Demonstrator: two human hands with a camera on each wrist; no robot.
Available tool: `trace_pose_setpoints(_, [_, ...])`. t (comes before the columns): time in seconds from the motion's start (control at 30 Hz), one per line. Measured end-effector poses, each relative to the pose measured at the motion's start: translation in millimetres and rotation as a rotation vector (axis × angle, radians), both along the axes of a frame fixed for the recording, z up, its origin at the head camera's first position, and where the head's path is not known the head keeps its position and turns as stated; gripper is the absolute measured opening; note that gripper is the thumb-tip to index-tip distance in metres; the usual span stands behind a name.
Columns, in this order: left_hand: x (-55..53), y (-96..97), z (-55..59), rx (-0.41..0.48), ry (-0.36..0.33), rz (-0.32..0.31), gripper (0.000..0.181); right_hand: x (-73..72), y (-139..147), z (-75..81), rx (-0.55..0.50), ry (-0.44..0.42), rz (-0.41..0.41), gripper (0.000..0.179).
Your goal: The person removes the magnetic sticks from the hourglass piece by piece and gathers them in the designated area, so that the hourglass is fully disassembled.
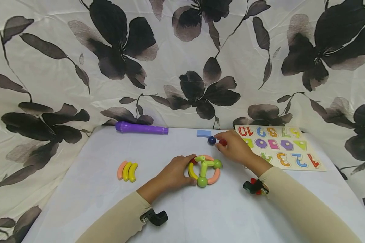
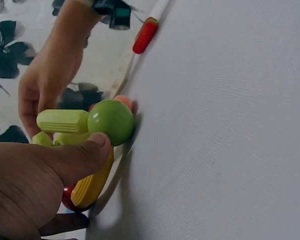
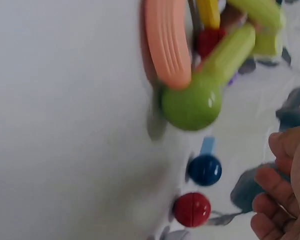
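My left hand (image 1: 177,172) grips a ring-shaped construction toy (image 1: 203,169) on the table, its thumb against a green ball (image 2: 111,122) and its fingers by a red ball on the far side. The toy joins curved yellow and salmon pieces with light green sticks and balls. My right hand (image 1: 237,146) hovers around a loose red ball (image 1: 223,142), thumb and fingers parted. In the right wrist view a gap shows between the fingers (image 3: 272,182) and that red ball (image 3: 191,209). A dark blue ball (image 1: 211,140) lies just left of it.
Curved salmon and yellow pieces (image 1: 126,171) lie to the left. A purple microphone-shaped toy (image 1: 142,128) and a light blue block (image 1: 203,133) are at the back edge. A number and shape puzzle board (image 1: 273,143) lies back right. A red item (image 1: 255,186) sits partly hidden by the right wrist camera.
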State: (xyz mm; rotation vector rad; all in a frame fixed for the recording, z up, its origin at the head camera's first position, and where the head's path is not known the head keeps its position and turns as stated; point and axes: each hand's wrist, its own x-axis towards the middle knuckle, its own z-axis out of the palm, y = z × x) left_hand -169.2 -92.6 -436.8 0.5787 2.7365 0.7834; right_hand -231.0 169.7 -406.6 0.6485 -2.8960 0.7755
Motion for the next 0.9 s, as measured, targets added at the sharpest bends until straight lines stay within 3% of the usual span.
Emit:
trace_pose_setpoints(0.2, [-1.0,-1.1,-1.2,0.018,0.002,-0.009,0.090,29.9,-1,0.3,0.031,-0.032,0.100,0.036])
trace_pose_setpoints(0.4, [-0.2,-1.3,-0.4,0.030,0.009,-0.015,0.091,46.1,-5,-9.1,0.068,-0.009,0.150,0.034])
trace_pose_setpoints(0.73, [-0.6,-1.4,0.7,0.045,0.026,-0.017,0.089,48.3,-19,-19.8,0.114,0.067,0.155,0.034])
trace_pose_setpoints(0.9, [-0.8,-0.6,0.7,0.041,0.034,-0.021,0.089,49.1,-19,-21.1,0.110,0.057,0.144,0.029])
